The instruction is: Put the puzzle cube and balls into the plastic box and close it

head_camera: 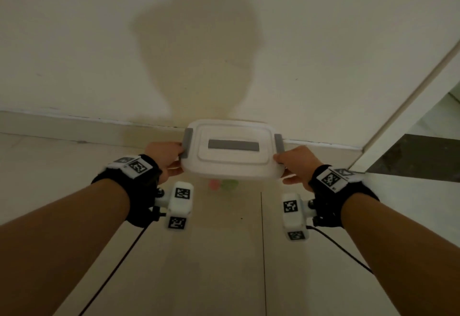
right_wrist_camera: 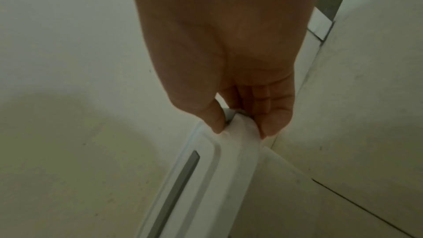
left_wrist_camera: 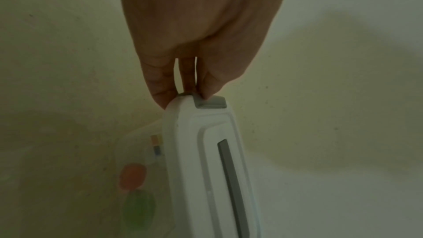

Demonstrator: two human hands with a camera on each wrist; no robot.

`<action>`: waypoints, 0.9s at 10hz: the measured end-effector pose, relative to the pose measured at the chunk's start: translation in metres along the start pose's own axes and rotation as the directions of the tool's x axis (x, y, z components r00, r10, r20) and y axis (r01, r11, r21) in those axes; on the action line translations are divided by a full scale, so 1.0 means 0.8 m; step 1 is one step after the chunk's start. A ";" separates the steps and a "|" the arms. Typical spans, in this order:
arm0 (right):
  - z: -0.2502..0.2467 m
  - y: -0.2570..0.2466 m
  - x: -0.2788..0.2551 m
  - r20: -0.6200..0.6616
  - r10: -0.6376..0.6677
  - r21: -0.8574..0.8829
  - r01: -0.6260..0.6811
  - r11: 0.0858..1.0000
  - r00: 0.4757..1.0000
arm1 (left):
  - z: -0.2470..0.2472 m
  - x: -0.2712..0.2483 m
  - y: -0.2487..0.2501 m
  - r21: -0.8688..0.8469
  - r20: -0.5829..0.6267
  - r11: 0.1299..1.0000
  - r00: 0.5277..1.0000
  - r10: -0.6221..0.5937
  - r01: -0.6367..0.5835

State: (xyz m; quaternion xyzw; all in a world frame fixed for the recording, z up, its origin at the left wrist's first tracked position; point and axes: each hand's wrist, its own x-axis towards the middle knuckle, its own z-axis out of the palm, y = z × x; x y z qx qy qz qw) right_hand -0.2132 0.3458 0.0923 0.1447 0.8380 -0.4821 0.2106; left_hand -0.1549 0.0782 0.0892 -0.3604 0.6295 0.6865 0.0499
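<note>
A white lid (head_camera: 231, 163) with a grey centre strip and grey end clips is held level over the translucent plastic box (left_wrist_camera: 135, 138). My left hand (head_camera: 171, 159) pinches the lid's left end by its clip (left_wrist_camera: 210, 103). My right hand (head_camera: 293, 166) pinches the right end (right_wrist_camera: 238, 128). Through the box wall I see an orange-pink ball (left_wrist_camera: 132, 176), a green ball (left_wrist_camera: 138, 207) and the puzzle cube (left_wrist_camera: 156, 144). The head view shows both balls (head_camera: 222, 184) faintly under the lid's near edge. Whether the lid is seated on the box I cannot tell.
The box sits on a pale tiled floor (head_camera: 224, 253) right against a white wall and its skirting board (head_camera: 74, 126). A white door frame (head_camera: 408, 106) and a dark threshold (head_camera: 423, 156) lie to the right. Black cables trail from both wrist cameras.
</note>
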 end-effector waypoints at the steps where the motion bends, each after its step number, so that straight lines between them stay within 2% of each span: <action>1: 0.011 0.008 0.018 -0.023 0.016 0.012 -0.016 1.000 1.000 | 0.010 0.020 -0.007 -0.017 -0.032 1.000 0.999 0.004 -0.004; 4: 0.028 0.036 0.048 -0.073 -0.006 0.014 0.007 1.000 0.997 | 0.014 0.053 -0.030 -0.098 -0.011 0.995 1.000 0.029 -0.029; 7: 0.024 0.030 0.046 -0.059 0.037 0.001 -0.037 0.999 0.998 | 0.013 0.053 -0.030 -0.095 -0.014 0.995 1.000 0.017 -0.018; 8: 0.022 0.025 0.040 -0.206 -0.065 -0.217 0.020 0.976 0.976 | 0.014 0.049 -0.027 -0.064 -0.037 0.998 0.999 0.011 -0.013; 9: 0.015 0.022 0.027 -0.389 -0.233 -0.315 0.108 0.943 0.891 | 0.014 0.040 -0.026 0.025 -0.174 0.997 0.982 0.072 -0.069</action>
